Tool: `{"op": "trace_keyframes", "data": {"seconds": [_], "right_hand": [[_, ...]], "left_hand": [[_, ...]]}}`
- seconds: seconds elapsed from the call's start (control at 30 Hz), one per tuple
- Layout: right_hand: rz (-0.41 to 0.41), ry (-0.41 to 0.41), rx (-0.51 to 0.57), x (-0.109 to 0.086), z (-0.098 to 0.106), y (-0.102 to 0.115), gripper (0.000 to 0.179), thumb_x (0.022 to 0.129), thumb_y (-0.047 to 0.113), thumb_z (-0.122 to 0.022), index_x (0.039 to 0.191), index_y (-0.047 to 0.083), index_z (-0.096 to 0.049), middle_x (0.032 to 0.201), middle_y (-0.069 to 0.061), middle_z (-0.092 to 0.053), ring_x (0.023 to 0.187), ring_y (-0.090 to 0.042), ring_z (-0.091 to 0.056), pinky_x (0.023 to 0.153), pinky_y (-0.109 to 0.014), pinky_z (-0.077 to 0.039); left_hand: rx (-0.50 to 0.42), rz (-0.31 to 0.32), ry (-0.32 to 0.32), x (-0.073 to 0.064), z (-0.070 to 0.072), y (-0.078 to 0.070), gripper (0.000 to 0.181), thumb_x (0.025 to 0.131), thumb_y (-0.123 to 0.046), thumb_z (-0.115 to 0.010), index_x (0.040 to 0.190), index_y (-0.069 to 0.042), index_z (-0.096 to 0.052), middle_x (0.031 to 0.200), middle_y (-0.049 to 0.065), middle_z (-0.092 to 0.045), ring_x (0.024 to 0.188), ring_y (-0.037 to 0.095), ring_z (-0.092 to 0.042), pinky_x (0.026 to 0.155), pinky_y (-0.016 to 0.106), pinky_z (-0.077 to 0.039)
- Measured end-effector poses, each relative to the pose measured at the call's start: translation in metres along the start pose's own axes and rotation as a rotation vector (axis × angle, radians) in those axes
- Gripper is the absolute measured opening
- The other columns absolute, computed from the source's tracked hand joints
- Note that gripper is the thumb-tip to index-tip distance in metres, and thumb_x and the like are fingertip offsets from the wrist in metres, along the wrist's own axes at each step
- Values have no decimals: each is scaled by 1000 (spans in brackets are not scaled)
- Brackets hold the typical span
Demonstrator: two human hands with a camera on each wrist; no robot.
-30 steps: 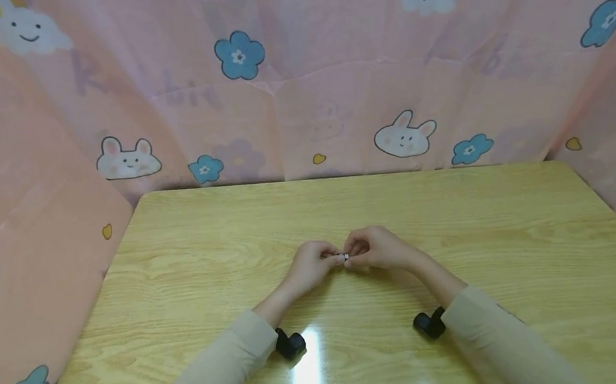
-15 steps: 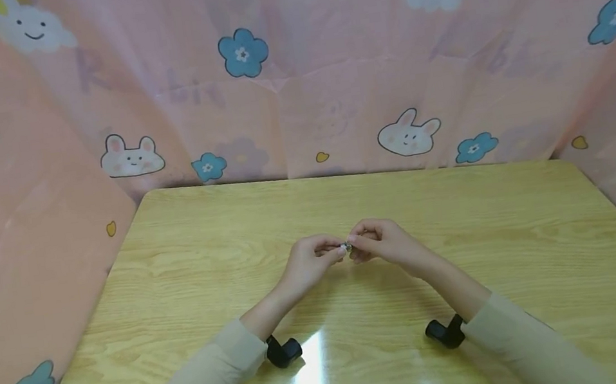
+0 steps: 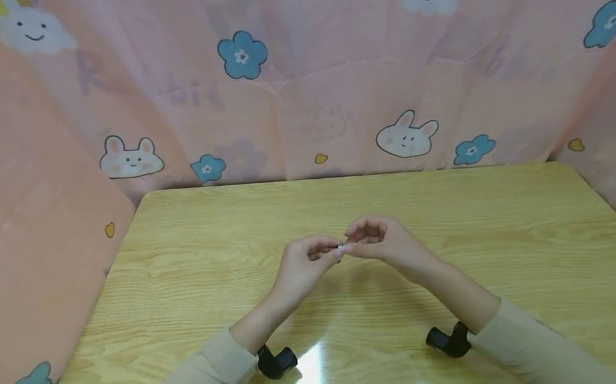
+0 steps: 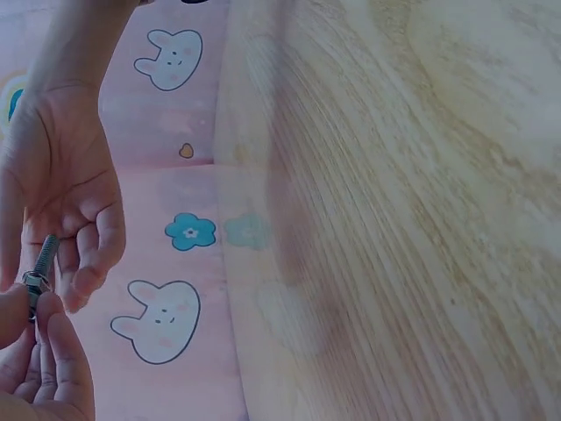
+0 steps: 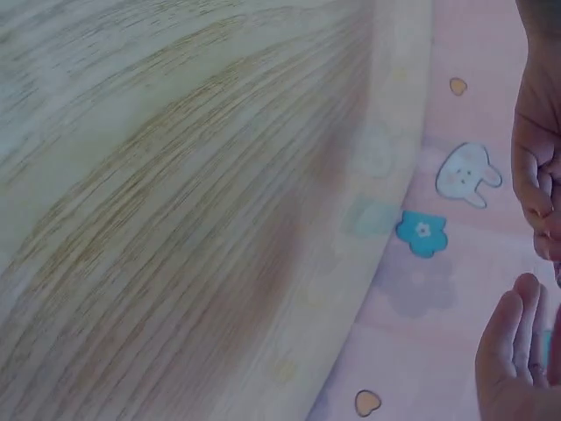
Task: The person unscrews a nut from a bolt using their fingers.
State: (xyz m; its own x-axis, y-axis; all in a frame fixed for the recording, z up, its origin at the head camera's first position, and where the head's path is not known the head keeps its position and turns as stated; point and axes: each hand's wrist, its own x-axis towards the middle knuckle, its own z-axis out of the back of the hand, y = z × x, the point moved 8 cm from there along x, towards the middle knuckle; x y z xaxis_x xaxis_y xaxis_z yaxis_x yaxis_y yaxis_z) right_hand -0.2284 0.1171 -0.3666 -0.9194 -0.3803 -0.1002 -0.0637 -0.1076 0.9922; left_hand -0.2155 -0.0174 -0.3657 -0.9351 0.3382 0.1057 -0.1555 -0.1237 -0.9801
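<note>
A small metal bolt with a nut on it [image 4: 39, 272] is between the two hands, its threaded end toward the right palm. My left hand [image 3: 305, 260] pinches it near the nut between thumb and index finger [image 4: 66, 338]; the rest of the bolt is hidden by those fingertips. My right hand [image 3: 387, 243] is loosely spread around the threaded end, its thumb tip right at the bolt and its other fingers apart from the thumb. In the right wrist view the right fingers [image 5: 506, 338] look extended, and the bolt is mostly out of frame.
Both hands are above a wood-grain table [image 3: 218, 223], which reflects light near the front. Black wrist cameras [image 3: 276, 361] sit below each cuff. A pink printed curtain [image 3: 302, 102] encloses the back and sides.
The right fingers have come away from the thumb, after being closed at the bolt. Both hands have risen slightly in the head view, and the forearms have spread a little.
</note>
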Motion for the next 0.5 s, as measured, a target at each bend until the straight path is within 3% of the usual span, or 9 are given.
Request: {"op": "trace_keyframes", "data": {"seconds": [0.2,0.4,0.5], "right_hand": [[-60,7,13,-4,-7,1,25,93,18,-58,103,-4,-58,79,-4,-69,71,-16,-66,74,-37,-55],[22,6,-28,-8,-10,12,24,86,13,-67,102,-3,-58,93,-6,-66,84,-18,-65,83,-39,-52],[25,3,-48,-9,-11,14,31,84,11,-69,106,-5,-56,99,-7,-63,89,-17,-63,83,-36,-51]], "left_hand": [[9,0,-21,-5,1,-5,20,90,-18,-64,103,-4,-68,94,4,-68,86,16,-65,76,29,-53],[-44,11,-26,-8,5,-8,23,90,-18,-63,105,-1,-67,97,7,-68,87,17,-65,79,35,-53],[-77,17,-29,-9,6,-8,23,90,-16,-63,104,1,-67,96,10,-67,86,20,-65,81,40,-53]]}}
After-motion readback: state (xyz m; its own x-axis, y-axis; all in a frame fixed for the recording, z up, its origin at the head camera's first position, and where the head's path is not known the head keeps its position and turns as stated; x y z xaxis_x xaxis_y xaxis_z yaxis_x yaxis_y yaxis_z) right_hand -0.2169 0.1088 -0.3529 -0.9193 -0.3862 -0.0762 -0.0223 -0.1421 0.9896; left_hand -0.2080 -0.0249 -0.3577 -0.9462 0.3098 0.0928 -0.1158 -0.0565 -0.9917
